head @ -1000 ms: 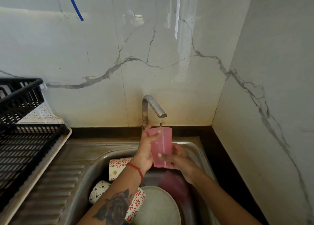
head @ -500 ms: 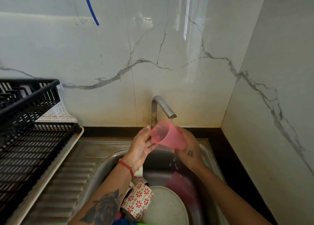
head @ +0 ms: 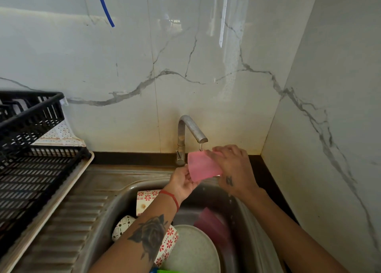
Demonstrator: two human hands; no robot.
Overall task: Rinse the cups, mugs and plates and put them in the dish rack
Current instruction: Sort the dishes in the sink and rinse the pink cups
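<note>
Nearest us, a round pale green plate (head: 193, 250) and red-flowered white mugs (head: 168, 245) lie in the steel sink (head: 115, 208). Above them our left hand (head: 182, 182) and right hand (head: 233, 167) grip a translucent pink plastic cup (head: 203, 165), tilted sideways under the metal tap (head: 191, 128). The black plastic dish rack (head: 31, 149) stands far left.

My right hand (head: 233, 169) covers one end of the pink cup (head: 203, 166), so can't tell which way it's facing. My left arm hides most of the patterned mugs (head: 147, 200) in the sink. The dish rack (head: 31, 149) runs off the left edge, and something green (head: 168, 271) gets chopped off at the bottom.
</note>
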